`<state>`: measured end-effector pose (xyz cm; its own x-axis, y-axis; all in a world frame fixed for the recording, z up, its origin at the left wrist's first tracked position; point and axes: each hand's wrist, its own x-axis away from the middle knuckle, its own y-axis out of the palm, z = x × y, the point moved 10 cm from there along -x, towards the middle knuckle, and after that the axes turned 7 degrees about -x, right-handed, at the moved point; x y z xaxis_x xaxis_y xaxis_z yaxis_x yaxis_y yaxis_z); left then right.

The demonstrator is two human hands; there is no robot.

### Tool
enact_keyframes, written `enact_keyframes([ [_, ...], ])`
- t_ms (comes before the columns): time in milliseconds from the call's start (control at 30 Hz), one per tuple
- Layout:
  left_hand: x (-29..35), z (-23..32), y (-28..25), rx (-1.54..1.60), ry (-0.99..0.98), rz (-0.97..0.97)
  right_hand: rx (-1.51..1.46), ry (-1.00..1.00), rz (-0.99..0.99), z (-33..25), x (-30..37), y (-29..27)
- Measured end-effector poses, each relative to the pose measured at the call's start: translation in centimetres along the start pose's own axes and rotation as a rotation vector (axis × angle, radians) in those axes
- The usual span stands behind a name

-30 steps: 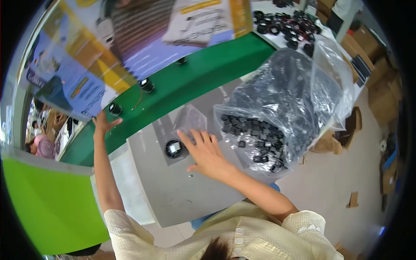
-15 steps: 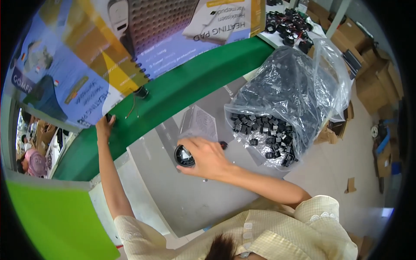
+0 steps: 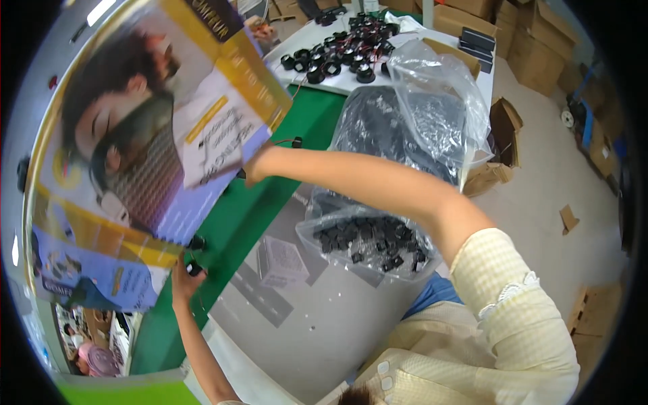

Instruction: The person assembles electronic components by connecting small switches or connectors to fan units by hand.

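a person in a pale yellow blouse (image 3: 466, 374) — soft cotton-looking cloth in a fine cream check. from where i stand the right sleeve (image 3: 516, 331) shows best: short, loose and full, ending above the elbow, with a strip of white scalloped lace (image 3: 509, 291) along it. pale, rounded-square buttons (image 3: 385, 368) run down the front. below the sleeves both arms are bare — as are the left hand (image 3: 185, 282) and right hand (image 3: 258, 164).

I'm seeing cardboard boxes (image 3: 538, 48) crowding the upper right. A brown scrap (image 3: 569, 220) is lying at middle right.
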<state>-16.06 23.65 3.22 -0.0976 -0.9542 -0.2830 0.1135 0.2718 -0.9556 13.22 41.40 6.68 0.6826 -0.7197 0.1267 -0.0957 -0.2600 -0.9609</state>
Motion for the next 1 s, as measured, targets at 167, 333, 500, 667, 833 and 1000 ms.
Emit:
enact_keyframes([
  [167,-0.8,-1.9,3.7,0.176,-0.190,-0.370,-0.028,0.036,0.080,7.0,-6.5,-1.5],
  [333,-3.4,-0.4,4.9,0.094,-0.415,-0.512,-0.053,0.097,0.188,15.4,-15.6,-7.3],
  [500,4.5,-12.4,6.0,0.073,-0.509,-0.388,-0.086,-0.019,0.287,12.8,-20.5,-2.9],
  [667,4.5,-13.9,7.0,-0.055,-0.271,-0.347,-0.070,-0.082,0.406,14.6,-24.0,-5.6],
  [833,4.6,-15.2,8.5,-0.062,-0.537,-0.600,-0.022,-0.106,0.464,16.8,-24.2,-4.3],
  [1000,6.8,-17.4,7.1,-0.230,-0.545,-0.558,-0.085,-0.155,0.462,17.1,-24.8,-5.4],
])
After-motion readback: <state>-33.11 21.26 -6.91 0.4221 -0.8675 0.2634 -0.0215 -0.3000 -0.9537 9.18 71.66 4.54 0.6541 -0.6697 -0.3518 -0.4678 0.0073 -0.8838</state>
